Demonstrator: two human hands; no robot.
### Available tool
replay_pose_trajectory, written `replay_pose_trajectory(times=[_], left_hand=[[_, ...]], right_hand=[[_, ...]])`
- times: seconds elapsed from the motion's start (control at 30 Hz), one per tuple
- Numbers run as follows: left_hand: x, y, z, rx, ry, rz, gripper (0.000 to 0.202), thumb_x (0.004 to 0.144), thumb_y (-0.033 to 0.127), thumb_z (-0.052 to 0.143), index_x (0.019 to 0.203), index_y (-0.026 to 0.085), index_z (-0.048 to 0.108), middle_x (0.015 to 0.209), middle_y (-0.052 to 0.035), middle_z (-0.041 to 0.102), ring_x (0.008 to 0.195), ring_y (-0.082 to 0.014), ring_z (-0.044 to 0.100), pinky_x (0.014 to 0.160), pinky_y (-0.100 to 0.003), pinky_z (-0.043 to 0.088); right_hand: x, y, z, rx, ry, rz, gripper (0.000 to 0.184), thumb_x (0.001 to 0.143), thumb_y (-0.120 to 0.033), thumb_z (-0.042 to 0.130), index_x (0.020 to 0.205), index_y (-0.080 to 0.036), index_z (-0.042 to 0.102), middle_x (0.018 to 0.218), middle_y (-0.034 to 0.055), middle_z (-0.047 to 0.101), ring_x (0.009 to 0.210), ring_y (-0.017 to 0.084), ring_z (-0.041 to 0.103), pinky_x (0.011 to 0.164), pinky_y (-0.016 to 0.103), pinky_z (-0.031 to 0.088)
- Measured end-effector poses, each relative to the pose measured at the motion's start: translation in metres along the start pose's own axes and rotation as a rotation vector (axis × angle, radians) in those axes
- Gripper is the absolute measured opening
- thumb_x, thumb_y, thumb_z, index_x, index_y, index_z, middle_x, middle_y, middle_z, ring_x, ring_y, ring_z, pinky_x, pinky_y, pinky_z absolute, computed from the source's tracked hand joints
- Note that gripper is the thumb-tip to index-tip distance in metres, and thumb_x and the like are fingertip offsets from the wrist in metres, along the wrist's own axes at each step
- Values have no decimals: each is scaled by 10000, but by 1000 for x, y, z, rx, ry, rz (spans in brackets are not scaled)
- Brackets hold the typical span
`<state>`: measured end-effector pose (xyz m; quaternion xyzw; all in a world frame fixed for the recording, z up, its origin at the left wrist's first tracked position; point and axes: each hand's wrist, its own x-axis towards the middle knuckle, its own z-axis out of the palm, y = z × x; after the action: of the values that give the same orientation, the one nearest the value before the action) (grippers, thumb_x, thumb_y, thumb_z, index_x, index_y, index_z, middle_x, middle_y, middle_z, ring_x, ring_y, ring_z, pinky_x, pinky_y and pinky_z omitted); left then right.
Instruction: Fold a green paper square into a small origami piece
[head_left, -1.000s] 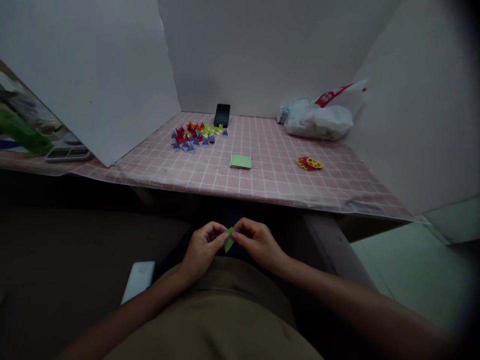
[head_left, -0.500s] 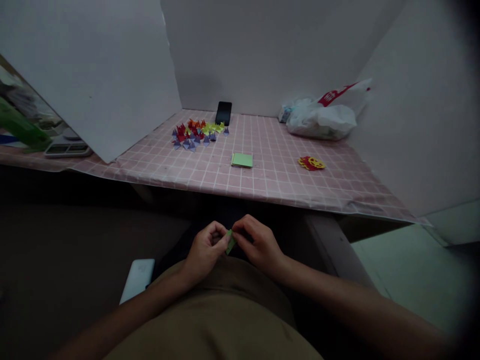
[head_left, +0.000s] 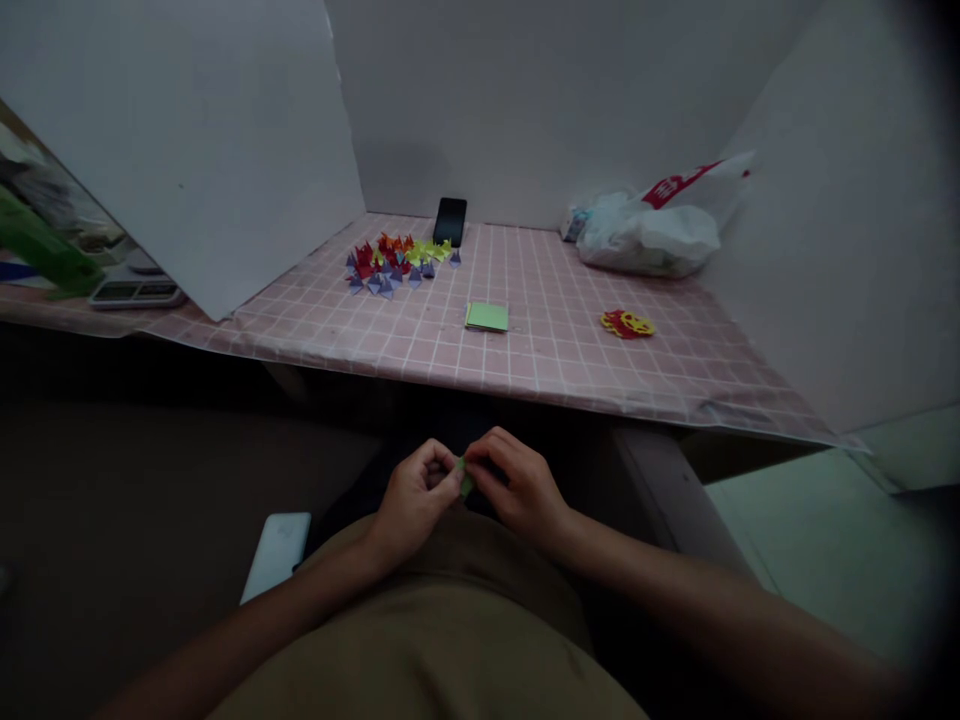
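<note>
A small piece of green paper (head_left: 466,485) is pinched between my two hands, low over my lap. My left hand (head_left: 420,490) closes thumb and fingers on its left side. From the other side my right hand (head_left: 517,485) grips it with bent fingers, and the fingertips of both hands nearly meet. Most of the paper is hidden by the fingers, so its folds cannot be made out. On the table in front lies a stack of square green paper (head_left: 487,317). Several folded paper figures (head_left: 390,262) in red, orange, yellow and purple stand behind it to the left.
A pink checked tablecloth (head_left: 555,345) covers the table. At the back are a black phone (head_left: 450,221) and a white plastic bag (head_left: 649,238). Red and yellow cut-out shapes (head_left: 628,323) lie right. A kitchen scale (head_left: 139,290) is left, and a white device (head_left: 276,553) rests beside my lap.
Less of the green paper shows between my fingers now. Both hands stay almost in the same place, and the view has shifted very slightly.
</note>
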<state>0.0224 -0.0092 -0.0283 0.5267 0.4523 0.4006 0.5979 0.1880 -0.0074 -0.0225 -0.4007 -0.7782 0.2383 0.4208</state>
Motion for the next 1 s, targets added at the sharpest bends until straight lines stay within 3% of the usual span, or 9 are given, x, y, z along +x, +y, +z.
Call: replay_pose_trajectory(times=[1.0], left_hand=[[4,2,0,46,-4,1,208,795,330,632,750,185,490,659,40,536,579,-107,528,550,-232,453]], right_hand=[[-1,1,0,-57,13,-13,78,920,-125,509,912,-185,560,815,33,561,731,146,542,656,266,432]])
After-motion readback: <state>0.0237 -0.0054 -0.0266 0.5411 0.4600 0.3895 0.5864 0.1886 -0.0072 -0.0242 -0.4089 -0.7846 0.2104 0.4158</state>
